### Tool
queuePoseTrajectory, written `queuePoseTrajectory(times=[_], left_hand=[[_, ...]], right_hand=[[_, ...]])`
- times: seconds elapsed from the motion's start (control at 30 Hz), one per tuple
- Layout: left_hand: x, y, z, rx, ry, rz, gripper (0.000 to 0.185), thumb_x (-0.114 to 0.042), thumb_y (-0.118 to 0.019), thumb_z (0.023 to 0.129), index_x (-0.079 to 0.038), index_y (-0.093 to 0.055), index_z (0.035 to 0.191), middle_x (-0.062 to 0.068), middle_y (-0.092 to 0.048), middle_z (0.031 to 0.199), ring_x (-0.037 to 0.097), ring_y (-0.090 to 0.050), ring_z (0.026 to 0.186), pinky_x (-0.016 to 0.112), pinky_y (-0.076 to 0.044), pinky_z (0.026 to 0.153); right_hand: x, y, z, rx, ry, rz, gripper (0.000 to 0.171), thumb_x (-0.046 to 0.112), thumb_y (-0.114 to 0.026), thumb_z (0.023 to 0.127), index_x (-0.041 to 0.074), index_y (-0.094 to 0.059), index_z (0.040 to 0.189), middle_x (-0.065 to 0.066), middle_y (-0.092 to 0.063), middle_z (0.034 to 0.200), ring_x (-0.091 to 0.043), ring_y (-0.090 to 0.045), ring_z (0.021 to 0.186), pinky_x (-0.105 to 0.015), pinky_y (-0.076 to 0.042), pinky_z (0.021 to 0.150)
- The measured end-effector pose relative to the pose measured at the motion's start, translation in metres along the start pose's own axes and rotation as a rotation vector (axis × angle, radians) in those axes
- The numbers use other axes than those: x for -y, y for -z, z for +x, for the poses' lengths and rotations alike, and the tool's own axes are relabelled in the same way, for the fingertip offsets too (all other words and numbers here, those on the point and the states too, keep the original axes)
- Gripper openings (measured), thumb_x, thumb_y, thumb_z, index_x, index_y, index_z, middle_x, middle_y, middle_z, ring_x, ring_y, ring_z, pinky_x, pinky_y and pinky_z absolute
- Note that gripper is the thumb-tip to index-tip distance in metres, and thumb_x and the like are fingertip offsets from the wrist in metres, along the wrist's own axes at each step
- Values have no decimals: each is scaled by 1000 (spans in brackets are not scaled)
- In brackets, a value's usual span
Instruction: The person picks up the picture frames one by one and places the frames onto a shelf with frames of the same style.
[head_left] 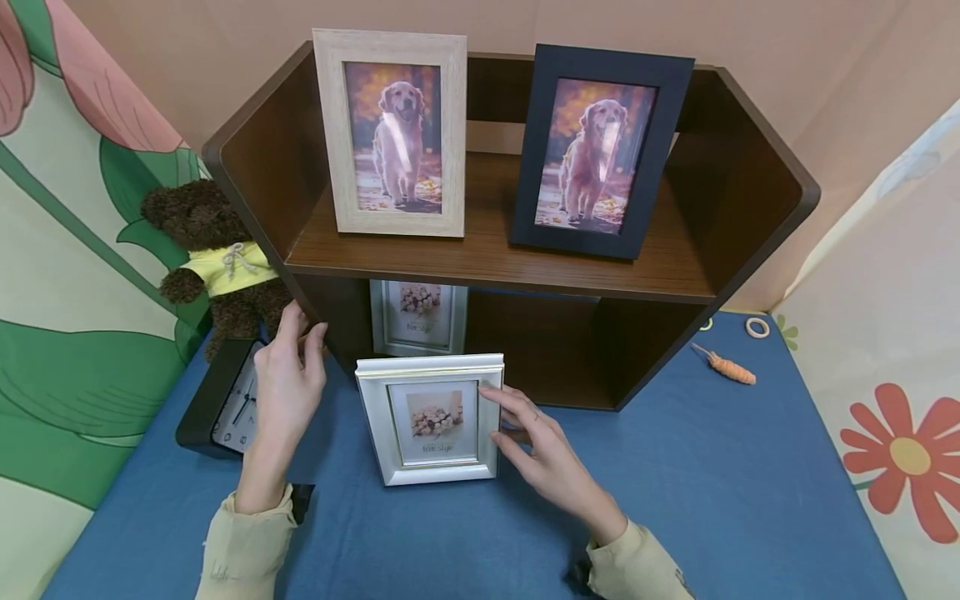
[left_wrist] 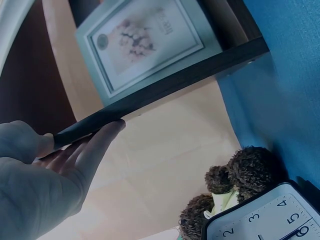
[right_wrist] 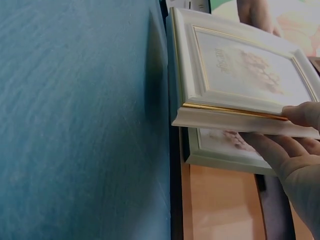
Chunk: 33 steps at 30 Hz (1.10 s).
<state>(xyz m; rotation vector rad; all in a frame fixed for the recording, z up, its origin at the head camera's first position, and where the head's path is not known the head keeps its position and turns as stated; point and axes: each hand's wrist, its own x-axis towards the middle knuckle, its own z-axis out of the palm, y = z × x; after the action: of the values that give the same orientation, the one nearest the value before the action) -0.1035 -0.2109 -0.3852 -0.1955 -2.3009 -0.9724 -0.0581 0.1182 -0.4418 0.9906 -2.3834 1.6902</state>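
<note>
A small silver picture frame point(head_left: 431, 421) with a flower print stands on the blue tabletop point(head_left: 675, 483), just in front of a dark wooden shelf unit point(head_left: 487, 267). My right hand point(head_left: 540, 450) pinches the frame's right edge; in the right wrist view the frame point(right_wrist: 235, 70) sits between the fingers point(right_wrist: 300, 155). My left hand point(head_left: 288, 375) rests with straight fingers against the shelf unit's left side panel point(left_wrist: 165, 82), holding nothing. A matching silver frame point(head_left: 416, 317) stands in the lower compartment behind.
On the upper shelf stand a light wood frame point(head_left: 390, 133) and a dark frame point(head_left: 600, 150), both with dog photos. A black clock point(head_left: 225, 400) and a brown teddy bear point(head_left: 210, 242) sit left of the shelf unit. An orange carrot-shaped item point(head_left: 727, 367) and a ring point(head_left: 757, 327) lie at right.
</note>
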Motion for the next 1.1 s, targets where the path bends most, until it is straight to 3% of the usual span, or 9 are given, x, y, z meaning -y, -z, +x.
queuePoseTrajectory(times=[0.17, 0.5, 1.1], left_hand=[[1, 0, -1, -2, 5, -2, 30, 3, -56, 109, 7, -57, 139, 29, -73, 119, 44, -74, 74, 3, -36, 70], [1, 1, -1, -2, -3, 7, 30, 3, -56, 110, 7, -57, 139, 29, -74, 116, 42, -74, 72, 4, -37, 68], [4, 0, 0, -1, -9, 9, 30, 3, -57, 109, 7, -56, 139, 28, -74, 114, 39, -73, 70, 6, -36, 63]], right_hand=[[0, 2, -1, -11, 6, -7, 71, -17, -71, 95, 10, -49, 157, -17, -54, 154, -33, -58, 136, -47, -57, 98], [0, 11, -5, -62, -8, -6, 75, -21, -71, 92, 8, -49, 157, -19, -53, 155, -36, -61, 132, -45, -58, 95], [-8, 25, -4, -126, 46, -64, 76, -24, -70, 91, 5, -49, 157, -18, -52, 156, -35, -60, 133, -45, -58, 94]])
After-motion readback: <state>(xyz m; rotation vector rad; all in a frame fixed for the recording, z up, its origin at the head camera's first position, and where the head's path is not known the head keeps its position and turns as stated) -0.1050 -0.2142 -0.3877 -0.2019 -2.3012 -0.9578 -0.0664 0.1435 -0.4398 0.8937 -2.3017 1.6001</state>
